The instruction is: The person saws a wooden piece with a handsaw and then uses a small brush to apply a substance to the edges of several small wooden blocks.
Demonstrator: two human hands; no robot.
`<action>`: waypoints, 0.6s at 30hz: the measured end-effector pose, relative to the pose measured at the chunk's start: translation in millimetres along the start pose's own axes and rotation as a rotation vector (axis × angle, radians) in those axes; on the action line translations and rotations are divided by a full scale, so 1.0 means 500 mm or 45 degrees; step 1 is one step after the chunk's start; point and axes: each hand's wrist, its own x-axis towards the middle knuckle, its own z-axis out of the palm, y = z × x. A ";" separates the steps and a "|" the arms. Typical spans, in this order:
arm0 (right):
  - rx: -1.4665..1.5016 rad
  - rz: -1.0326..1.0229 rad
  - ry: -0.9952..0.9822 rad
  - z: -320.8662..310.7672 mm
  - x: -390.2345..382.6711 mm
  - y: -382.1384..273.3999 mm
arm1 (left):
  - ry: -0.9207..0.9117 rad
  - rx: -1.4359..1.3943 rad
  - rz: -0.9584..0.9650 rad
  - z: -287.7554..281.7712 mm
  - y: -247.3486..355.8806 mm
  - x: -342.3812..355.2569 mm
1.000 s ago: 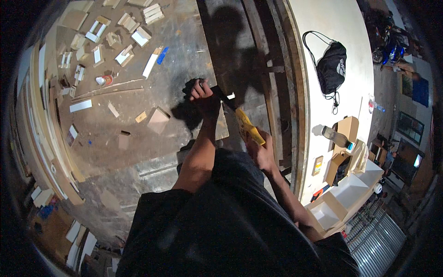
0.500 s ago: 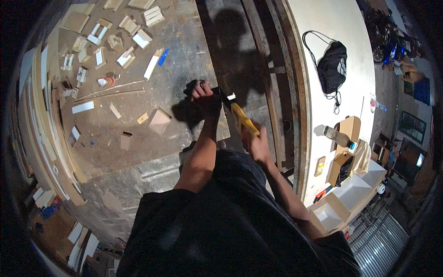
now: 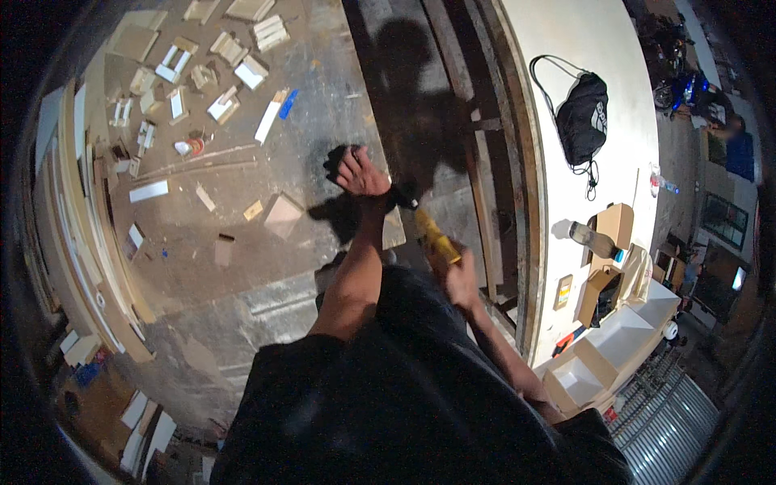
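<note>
In my right hand point(image 3: 462, 281) is a handsaw point(image 3: 434, 233) with a yellow handle, the fingers wrapped round its near end. Its dark, narrow front part points up and left toward the table edge, blurred and in shadow. My left hand point(image 3: 361, 171) presses down at that edge, fingers bent together. What lies under its palm is hidden by the hand and its shadow. Left of my left forearm, a square wooden piece point(image 3: 283, 216) and a small wood offcut point(image 3: 253, 210) lie on the worktable point(image 3: 323, 89).
Several small wood assemblies point(image 3: 175, 61) cover the table's far left. Long wood strips point(image 3: 85, 210) line its left side. Right of a dark gap stands a pale table point(image 3: 558, 210) bearing a black drawstring bag point(image 3: 584, 117), a bottle point(image 3: 592, 238) and open boxes point(image 3: 618, 323).
My right hand and the saw have moved back toward my body and slightly right. My left hand stays at the table edge, its wrist turned a little.
</note>
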 end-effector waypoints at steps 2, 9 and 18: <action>0.368 -0.011 0.131 -0.007 0.083 0.139 | -0.014 -0.005 0.125 -0.003 0.034 0.025; 0.526 -0.165 0.229 -0.050 0.194 0.223 | -0.032 -0.049 0.169 -0.008 -0.012 0.029; 0.699 -0.259 0.223 -0.117 0.205 0.091 | -0.392 -0.588 0.440 -0.065 -0.125 0.040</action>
